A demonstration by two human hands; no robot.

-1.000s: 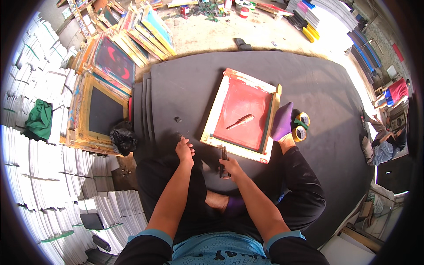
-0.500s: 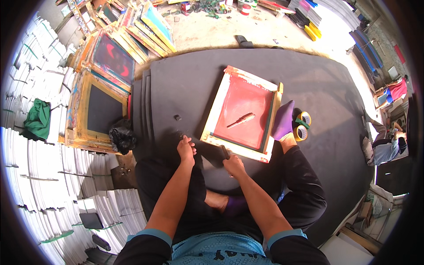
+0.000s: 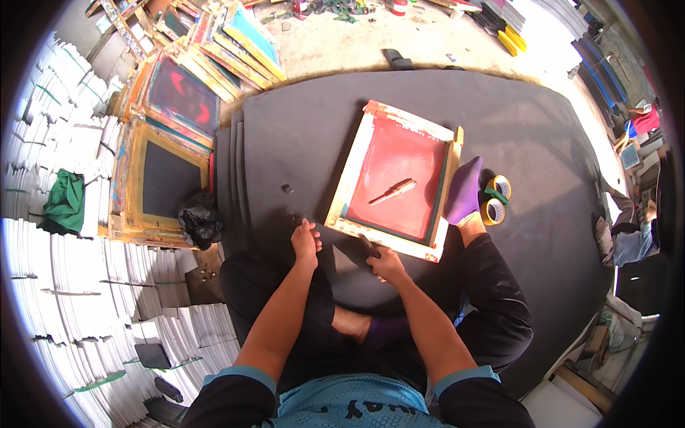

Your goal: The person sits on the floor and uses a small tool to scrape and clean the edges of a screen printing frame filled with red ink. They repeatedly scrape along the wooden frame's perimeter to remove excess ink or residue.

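Red mesh [image 3: 391,153] fills a wooden frame [image 3: 350,167] on the black sheet [image 3: 528,285], whose raised rim makes a shallow tray for a slim tool [image 3: 394,190]. A purple sock [image 3: 465,187] sits close along its right side, probably to steady it. The right hand [image 3: 389,265] grips a dark tool [image 3: 369,245] at the near rail; the left hand [image 3: 305,242] is curled, though whether it pinches anything I can't tell. The black bag [image 3: 201,227] hides its contents.

Frame [image 3: 352,165] seen as rough, paint-smeared wood; red mesh [image 3: 399,153], approx. smooth w/ slight sheen; mat [image 3: 300,135] matt; blk bag [image 3: 200,222] seen as glossy, crinkled plastic.
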